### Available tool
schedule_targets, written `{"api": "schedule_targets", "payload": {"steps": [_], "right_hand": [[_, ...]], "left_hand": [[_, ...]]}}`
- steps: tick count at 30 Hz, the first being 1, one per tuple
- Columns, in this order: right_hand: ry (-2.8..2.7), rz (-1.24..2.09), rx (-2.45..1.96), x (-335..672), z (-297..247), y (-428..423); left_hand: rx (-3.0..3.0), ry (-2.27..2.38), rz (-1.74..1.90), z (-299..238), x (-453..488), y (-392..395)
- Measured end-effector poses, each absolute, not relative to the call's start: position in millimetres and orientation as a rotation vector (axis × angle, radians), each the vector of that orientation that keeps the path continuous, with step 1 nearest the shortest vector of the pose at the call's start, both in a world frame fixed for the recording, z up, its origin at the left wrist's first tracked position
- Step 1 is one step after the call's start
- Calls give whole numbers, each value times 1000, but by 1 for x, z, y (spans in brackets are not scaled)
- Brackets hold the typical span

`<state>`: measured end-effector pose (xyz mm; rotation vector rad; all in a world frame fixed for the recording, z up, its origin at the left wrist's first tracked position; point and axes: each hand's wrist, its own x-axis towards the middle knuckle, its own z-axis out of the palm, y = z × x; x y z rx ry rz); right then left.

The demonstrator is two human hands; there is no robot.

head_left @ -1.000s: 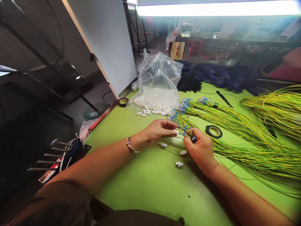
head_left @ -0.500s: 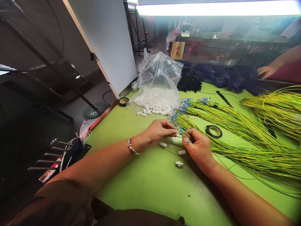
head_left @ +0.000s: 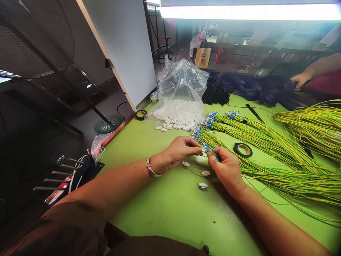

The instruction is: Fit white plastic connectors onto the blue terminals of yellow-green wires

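over the worktop (head_left: 165, 206), the left hand (head_left: 181, 152) holds a white plug (head_left: 203, 150) in a narrow grip; the right hand (head_left: 226, 166) seems pinched on a blue-tipped wire (head_left: 216, 160), partly hidden. the plug, being small, could slip, or crowding wires (head_left: 287, 179) could snag.

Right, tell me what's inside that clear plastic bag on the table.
Small white plastic pieces are heaped in the bottom of the bag, with some lying on the green tabletop in front. The heap covers its own lower layers; what lies beneath can't be seen.
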<state>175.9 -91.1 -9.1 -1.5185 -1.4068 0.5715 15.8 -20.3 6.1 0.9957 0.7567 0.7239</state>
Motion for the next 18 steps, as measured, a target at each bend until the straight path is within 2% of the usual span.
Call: {"api": "schedule_targets", "payload": {"steps": [7, 18], "right_hand": [[-1233, 770, -1463, 177, -1, -90], [-1508, 396, -1552, 175, -9, -89]], "left_hand": [[1025, 766, 731, 6, 17, -20], [1134, 807, 740, 5, 17, -19]]}}
